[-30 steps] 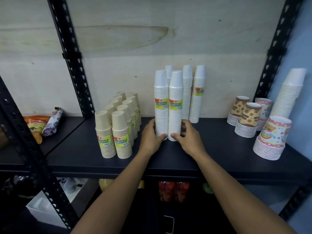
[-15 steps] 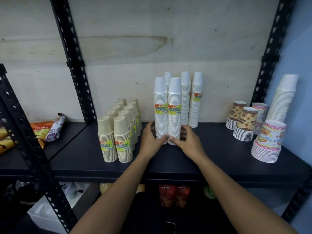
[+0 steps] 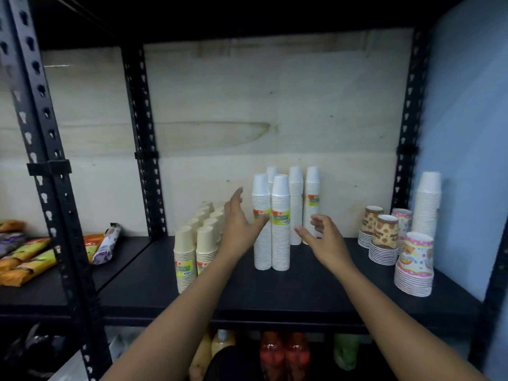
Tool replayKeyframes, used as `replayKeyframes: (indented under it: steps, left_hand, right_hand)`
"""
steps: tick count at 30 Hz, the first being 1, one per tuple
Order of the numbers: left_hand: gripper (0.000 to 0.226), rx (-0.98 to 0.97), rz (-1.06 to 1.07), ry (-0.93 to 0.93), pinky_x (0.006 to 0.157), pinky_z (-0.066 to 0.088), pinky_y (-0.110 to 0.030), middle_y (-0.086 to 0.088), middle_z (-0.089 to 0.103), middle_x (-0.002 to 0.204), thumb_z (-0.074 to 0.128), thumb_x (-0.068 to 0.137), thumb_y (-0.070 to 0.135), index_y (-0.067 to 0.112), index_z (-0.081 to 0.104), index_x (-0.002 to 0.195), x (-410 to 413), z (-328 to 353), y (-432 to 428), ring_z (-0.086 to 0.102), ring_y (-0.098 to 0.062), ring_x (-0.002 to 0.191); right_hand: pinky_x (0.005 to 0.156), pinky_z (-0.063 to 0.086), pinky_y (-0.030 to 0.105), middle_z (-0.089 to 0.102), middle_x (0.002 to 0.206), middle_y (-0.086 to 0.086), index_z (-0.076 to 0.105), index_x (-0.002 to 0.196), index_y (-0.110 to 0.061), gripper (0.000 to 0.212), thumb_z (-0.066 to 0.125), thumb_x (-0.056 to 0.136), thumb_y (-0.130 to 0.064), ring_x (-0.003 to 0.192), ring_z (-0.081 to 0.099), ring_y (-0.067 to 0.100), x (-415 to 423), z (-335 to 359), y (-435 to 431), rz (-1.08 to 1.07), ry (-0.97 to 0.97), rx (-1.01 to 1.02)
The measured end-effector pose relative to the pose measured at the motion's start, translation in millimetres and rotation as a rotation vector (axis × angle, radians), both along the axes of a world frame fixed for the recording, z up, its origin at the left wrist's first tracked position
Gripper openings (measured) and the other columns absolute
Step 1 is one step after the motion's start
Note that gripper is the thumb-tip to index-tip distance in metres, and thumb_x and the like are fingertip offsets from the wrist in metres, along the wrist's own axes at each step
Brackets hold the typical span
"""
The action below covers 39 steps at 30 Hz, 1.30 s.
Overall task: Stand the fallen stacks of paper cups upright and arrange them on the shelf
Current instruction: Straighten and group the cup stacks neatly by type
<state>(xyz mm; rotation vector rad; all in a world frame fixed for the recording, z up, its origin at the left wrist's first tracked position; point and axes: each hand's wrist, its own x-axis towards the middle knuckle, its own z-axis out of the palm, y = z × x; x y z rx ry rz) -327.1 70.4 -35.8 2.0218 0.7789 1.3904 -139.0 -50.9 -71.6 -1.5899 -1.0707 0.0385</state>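
Observation:
Several tall stacks of white paper cups (image 3: 280, 229) stand upright in the middle of the black shelf (image 3: 302, 287), with yellow labels on them. Left of them stand several shorter beige cup stacks (image 3: 187, 259) in two rows. My left hand (image 3: 238, 224) hovers open between the beige and white stacks, fingers spread, thumb near the front white stack's label. My right hand (image 3: 320, 237) is open just right of the front white stacks, fingers loosely curved, holding nothing.
Patterned cup stacks (image 3: 384, 237) and a pink printed stack (image 3: 415, 265) stand at the right, with a tall white stack (image 3: 427, 204) against the blue wall. Snack packets (image 3: 27, 259) lie on the left shelf. Black perforated uprights (image 3: 143, 144) frame the bay. Bottles (image 3: 283, 353) sit below.
Both hands have let go of the base of the front white stacks and risen, spreading apart. The view has pulled back and tilted up.

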Motion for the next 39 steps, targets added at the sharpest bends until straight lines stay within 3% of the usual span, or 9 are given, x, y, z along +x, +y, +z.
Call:
replayKeyframes:
  steps: [4, 7, 11, 18, 21, 24, 27, 32, 39]
  left_hand:
    - [0.072, 0.199, 0.053, -0.072, 0.109, 0.042, -0.036, 0.0, 0.039, 0.141, 0.075, 0.087, 0.031, 0.024, 0.037, 0.149, 6, 16, -29, 0.046, -0.018, 0.131]
    - [0.058, 0.302, -0.069, -0.076, 0.101, 0.046, -0.03, 0.003, 0.044, 0.134, 0.072, 0.09, 0.027, 0.025, 0.046, 0.142, 29, 22, -59, 0.051, -0.01, 0.121]
    - [0.05, 0.307, -0.186, -0.014, 0.104, 0.047, -0.031, 0.007, 0.046, 0.132, 0.072, 0.089, 0.034, 0.027, 0.052, 0.135, 71, 36, -78, 0.051, -0.007, 0.122]
    - [0.04, 0.43, -0.066, 0.267, 0.101, 0.044, -0.029, 0.001, 0.056, 0.128, 0.07, 0.091, 0.04, 0.024, 0.063, 0.127, 93, 138, -15, 0.055, -0.013, 0.119]
    - [0.035, 0.372, -0.035, 0.315, 0.097, 0.047, -0.03, 0.002, 0.065, 0.121, 0.072, 0.09, 0.038, 0.022, 0.069, 0.12, 92, 177, 25, 0.06, -0.014, 0.115]
    - [0.034, 0.16, -0.075, 0.37, 0.091, 0.048, -0.029, 0.006, 0.067, 0.113, 0.076, 0.087, 0.041, 0.025, 0.07, 0.116, 93, 191, 66, 0.061, -0.013, 0.109]
    - [0.038, -0.014, -0.091, 0.456, 0.097, 0.05, -0.034, 0.004, 0.067, 0.112, 0.079, 0.083, 0.044, 0.027, 0.069, 0.115, 99, 184, 111, 0.061, -0.017, 0.108]
    - [0.05, -0.09, -0.165, 0.54, 0.1, 0.055, -0.043, -0.006, 0.07, 0.118, 0.083, 0.082, 0.036, 0.019, 0.067, 0.125, 110, 177, 159, 0.065, -0.023, 0.113]
    - [0.054, -0.066, -0.278, 0.645, 0.091, 0.06, -0.036, -0.004, 0.068, 0.12, 0.086, 0.08, 0.032, 0.015, 0.067, 0.128, 125, 165, 174, 0.067, -0.018, 0.108]
  right_hand:
    - [0.1, 0.041, 0.026, 0.057, 0.134, -0.003, 0.053, 0.132, -0.022, 0.06, 0.073, 0.086, -0.055, 0.123, 0.055, 0.011, 12, 16, -19, -0.034, 0.001, 0.02]
    - [0.1, 0.043, 0.028, 0.058, 0.133, -0.004, 0.053, 0.133, -0.022, 0.06, 0.074, 0.085, -0.053, 0.122, 0.055, 0.011, 26, 22, -33, -0.072, -0.005, 0.025]
    - [0.096, 0.044, 0.027, 0.06, 0.131, -0.004, 0.056, 0.132, -0.02, 0.059, 0.075, 0.085, -0.052, 0.119, 0.057, 0.012, 49, 25, -47, -0.105, -0.006, 0.024]
    - [0.099, 0.047, 0.031, 0.055, 0.131, -0.006, 0.052, 0.136, -0.026, 0.059, 0.074, 0.086, -0.049, 0.118, 0.055, 0.01, 95, 71, -30, -0.077, -0.171, -0.068]
    - [0.1, 0.042, 0.027, 0.054, 0.136, -0.005, 0.05, 0.14, -0.026, 0.062, 0.074, 0.087, -0.047, 0.123, 0.051, 0.01, 106, 113, -1, -0.013, -0.271, -0.11]
    - [0.095, 0.038, 0.022, 0.058, 0.135, -0.004, 0.052, 0.14, -0.023, 0.062, 0.076, 0.086, -0.043, 0.125, 0.053, 0.01, 109, 145, 36, 0.041, -0.322, -0.119]
    - [0.095, 0.04, 0.024, 0.059, 0.135, -0.005, 0.052, 0.14, -0.025, 0.063, 0.078, 0.086, -0.042, 0.124, 0.054, 0.013, 112, 160, 72, 0.075, -0.371, -0.17]
    - [0.095, 0.044, 0.029, 0.054, 0.14, -0.005, 0.047, 0.145, -0.03, 0.068, 0.077, 0.085, -0.044, 0.115, 0.056, 0.014, 120, 167, 118, 0.083, -0.453, -0.285]
    - [0.108, 0.038, 0.042, 0.062, 0.137, -0.003, 0.046, 0.145, -0.032, 0.072, 0.069, 0.083, -0.061, 0.131, 0.048, 0.025, 126, 167, 148, -0.093, -0.743, -0.448]
